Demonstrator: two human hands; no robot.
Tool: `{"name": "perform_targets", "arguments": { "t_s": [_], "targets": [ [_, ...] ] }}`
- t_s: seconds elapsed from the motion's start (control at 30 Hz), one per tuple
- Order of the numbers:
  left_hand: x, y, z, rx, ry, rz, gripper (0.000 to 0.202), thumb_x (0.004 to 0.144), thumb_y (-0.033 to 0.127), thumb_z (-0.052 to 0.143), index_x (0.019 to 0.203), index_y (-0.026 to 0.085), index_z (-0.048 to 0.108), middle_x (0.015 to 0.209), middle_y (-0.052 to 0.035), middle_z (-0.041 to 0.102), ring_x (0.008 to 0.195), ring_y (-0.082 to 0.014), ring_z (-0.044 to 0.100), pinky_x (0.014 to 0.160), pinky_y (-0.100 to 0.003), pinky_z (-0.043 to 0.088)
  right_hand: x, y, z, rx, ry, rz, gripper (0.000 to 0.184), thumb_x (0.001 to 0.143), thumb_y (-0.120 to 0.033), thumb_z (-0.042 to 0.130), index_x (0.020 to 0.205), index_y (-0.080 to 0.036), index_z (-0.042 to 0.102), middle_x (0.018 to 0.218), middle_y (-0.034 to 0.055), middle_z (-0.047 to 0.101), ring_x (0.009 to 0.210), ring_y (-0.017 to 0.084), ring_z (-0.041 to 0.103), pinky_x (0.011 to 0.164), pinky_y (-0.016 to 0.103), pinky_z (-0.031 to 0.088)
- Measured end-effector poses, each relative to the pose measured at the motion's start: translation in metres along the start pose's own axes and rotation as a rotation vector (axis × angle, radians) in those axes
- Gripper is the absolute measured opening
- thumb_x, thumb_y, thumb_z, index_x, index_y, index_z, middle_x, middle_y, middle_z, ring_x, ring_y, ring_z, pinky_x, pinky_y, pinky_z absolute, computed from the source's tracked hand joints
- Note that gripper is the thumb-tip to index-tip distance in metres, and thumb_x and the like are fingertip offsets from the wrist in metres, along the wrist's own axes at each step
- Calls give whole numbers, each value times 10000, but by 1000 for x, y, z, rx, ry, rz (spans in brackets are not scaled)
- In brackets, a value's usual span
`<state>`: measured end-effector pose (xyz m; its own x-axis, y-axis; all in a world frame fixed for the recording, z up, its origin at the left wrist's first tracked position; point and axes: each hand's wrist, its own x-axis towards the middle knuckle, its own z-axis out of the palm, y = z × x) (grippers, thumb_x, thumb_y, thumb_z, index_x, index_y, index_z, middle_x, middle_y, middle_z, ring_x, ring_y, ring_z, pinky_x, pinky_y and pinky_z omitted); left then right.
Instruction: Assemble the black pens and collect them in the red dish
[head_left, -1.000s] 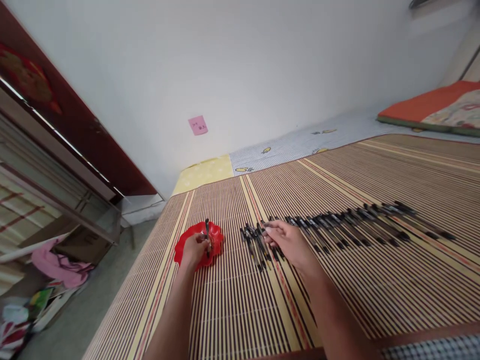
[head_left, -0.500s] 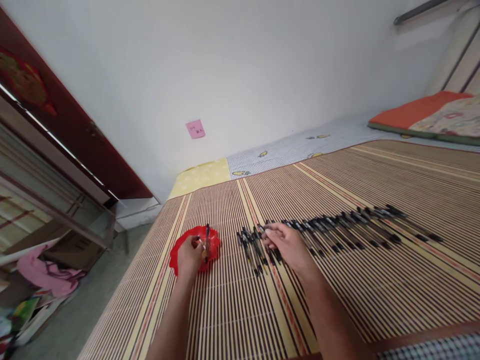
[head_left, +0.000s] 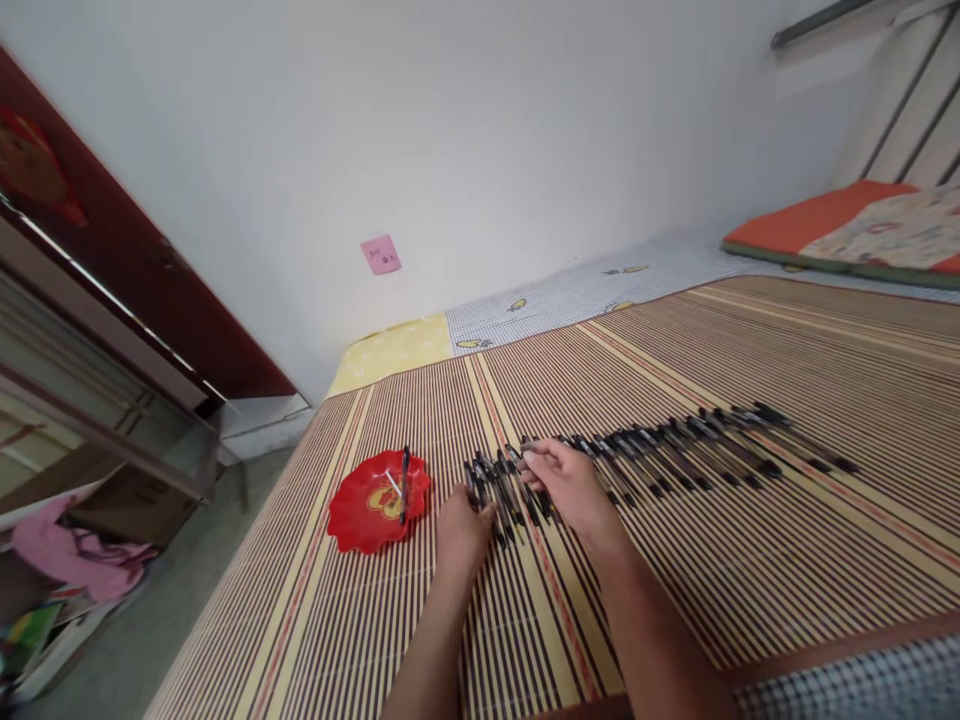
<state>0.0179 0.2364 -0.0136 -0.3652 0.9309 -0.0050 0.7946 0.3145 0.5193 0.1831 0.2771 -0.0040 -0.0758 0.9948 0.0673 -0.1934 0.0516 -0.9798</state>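
A long slanting row of black pens [head_left: 660, 455] lies side by side on the striped bamboo mat. At the row's left end, my left hand [head_left: 463, 525] is closed around a pen, its fingertips partly hidden. My right hand [head_left: 566, 485] reaches over the row a little farther right, its bent fingers and thumb closed at the cap end of a pen and covering part of it. To the left of my left hand is a red scalloped plate [head_left: 349, 505] with a yellow pattern in its middle. One dark pen [head_left: 405, 485] and a small whitish stick [head_left: 393, 482] lie in it.
The striped bamboo mat [head_left: 360, 640] covers the bed. Behind it run a yellow cloth [head_left: 394, 355] and a checked sheet [head_left: 555, 295] along the wall. A folded orange quilt [head_left: 817, 225] lies at the far right. Pink cloth [head_left: 79, 555] and boxes are on the floor at left.
My left hand has moved right, from over the red plate to the left end of the pen row. The pen stays in the plate. My right hand has hardly moved.
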Motion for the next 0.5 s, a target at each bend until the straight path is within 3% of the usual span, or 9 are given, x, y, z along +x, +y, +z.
{"name": "perform_targets", "arguments": {
  "t_s": [0.17,0.3,0.5],
  "targets": [
    [1,-5,-2,40,-3,-33,118,828,179,649,940,141,653,919,-110,748,842,-216,695,678,-266,427,-1,-2,1,-32,-9,12,305,773,-409,655,937,-155,688,799,49,732,676,160,697,610,260,544],
    [0,-5,-4,90,-9,-35,212,830,259,673,988,118,658,959,-147,751,898,-248,700,695,-280,434,-2,-6,1,-39,-10,5,293,778,-396,650,944,-158,690,813,52,734,692,161,701,624,262,544],
    [-4,-6,-9,182,-50,-39,158,782,194,647,909,118,702,950,-188,764,882,-280,713,687,-301,426,-2,-7,2,-25,6,30,245,764,-361,660,904,-163,693,769,45,728,652,157,695,597,255,539]
  ]
}}
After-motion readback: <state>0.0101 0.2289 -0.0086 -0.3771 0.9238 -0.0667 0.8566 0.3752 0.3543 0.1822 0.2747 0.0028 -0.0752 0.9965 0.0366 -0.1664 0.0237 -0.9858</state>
